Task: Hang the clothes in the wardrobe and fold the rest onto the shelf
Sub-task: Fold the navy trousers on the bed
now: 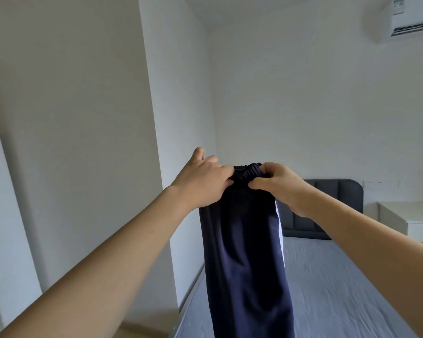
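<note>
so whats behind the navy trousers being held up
Behind the navy trousers, gripped at the waistband by the left hand and right hand, are the grey bed and dark headboard. The part of the bed directly behind the fabric is hidden.

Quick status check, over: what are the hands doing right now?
Left hand and right hand both pinch the waistband. Navy trousers hang straight down over the bed. Nothing in the way.

The trousers [244, 245] are dark navy blue, with one white stripe along the right side. The waistband [247, 171] is the same navy, ribbed. The bed sheet [332, 289] is plain grey-blue. The headboard [327, 206] is dark grey. The walls [291, 106], the desk [410, 220] and the air conditioner [413, 18] are white.
</note>
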`<state>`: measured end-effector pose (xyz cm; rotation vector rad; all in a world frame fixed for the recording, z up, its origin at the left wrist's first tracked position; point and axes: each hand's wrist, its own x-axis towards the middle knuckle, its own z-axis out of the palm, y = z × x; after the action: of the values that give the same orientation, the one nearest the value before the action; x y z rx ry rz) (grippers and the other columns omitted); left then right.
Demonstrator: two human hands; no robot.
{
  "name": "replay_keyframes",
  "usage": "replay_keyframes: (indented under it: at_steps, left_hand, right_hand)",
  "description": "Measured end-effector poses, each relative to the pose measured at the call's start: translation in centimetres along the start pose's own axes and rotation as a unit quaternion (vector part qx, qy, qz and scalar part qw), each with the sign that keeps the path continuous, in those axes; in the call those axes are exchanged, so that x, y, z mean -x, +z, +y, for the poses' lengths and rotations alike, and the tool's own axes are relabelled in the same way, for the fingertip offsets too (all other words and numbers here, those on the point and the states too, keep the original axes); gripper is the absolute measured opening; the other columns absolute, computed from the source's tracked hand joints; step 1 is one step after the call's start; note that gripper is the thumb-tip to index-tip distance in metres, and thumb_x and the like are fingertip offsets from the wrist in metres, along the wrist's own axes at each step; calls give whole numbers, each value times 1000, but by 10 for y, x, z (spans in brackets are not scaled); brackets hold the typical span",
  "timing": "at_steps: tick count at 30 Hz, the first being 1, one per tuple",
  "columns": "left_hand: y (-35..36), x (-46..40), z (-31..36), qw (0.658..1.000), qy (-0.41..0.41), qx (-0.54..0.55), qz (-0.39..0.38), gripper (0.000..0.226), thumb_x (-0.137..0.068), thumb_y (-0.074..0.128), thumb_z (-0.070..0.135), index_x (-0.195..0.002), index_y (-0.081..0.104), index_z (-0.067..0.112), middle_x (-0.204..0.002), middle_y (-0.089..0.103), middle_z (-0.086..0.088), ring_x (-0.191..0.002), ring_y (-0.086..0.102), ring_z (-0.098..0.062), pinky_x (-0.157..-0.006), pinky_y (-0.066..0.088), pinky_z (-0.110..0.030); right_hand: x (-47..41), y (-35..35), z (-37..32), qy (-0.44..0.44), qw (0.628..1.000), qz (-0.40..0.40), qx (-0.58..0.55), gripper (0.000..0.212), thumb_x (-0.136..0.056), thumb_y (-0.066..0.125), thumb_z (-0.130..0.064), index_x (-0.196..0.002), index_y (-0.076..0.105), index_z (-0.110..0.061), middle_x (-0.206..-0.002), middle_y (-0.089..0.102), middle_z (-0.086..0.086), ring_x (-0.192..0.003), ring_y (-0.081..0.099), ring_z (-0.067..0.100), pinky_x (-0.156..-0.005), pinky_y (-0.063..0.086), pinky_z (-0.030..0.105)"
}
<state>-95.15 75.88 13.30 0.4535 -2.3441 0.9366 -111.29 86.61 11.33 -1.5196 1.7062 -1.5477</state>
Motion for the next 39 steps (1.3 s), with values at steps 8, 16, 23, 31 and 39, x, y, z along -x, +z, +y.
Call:
replay_keyframes:
  at_steps: [8, 16, 23, 31, 39]
  left_hand:
    - [1, 6, -10, 978, -152, 143, -7, 31, -81, 57, 65, -88, 64, 35, -104, 44, 13, -109, 32, -11, -91, 12, -31]
    - [8, 20, -14, 684, -317, 656, -39, 29, -78, 77, 15, -88, 49, 15, -80, 55, 0, -73, 54, -16, -68, 43, -26]
    - [8, 12, -1, 654, -305, 692, 0, 41, -71, 83, 20, -104, 57, 19, -95, 62, -5, -79, 62, -17, -70, 51, -27]
    - [50, 51, 10, 578, -301, 745, -144, 39, -83, 72, 12, -119, 61, 19, -111, 71, 0, -102, 68, -16, -92, 51, -28]
    - [152, 160, 62, 475, -407, 726, -284, 39, -82, 65, 2, -118, 64, 16, -112, 71, -3, -106, 66, -21, -97, 51, -35]
  right_hand:
    - [5, -4, 7, -47, 993, 37, -105, 18, -88, 67, -18, -98, 62, -3, -92, 69, 10, -88, 67, 23, -83, 54, 38]
    - [1, -3, 0, -33, 997, 37, -57, 29, -83, 72, -18, -90, 45, -18, -90, 56, 10, -79, 55, 24, -70, 48, 36]
    - [-11, -8, -48, 19, 900, -108, 422, 36, -74, 57, -11, -108, 61, -22, -98, 63, 6, -83, 56, 23, -72, 47, 32]
    - [-23, 21, -50, 86, 848, -110, 511, 4, -68, 41, -11, -71, 42, -11, -71, 45, 8, -63, 41, 24, -51, 29, 25]
    - [-32, 60, -17, 151, 951, -71, 262, 24, -67, 36, 2, -57, 24, -16, -57, 22, 1, -52, 20, 18, -49, 20, 23]
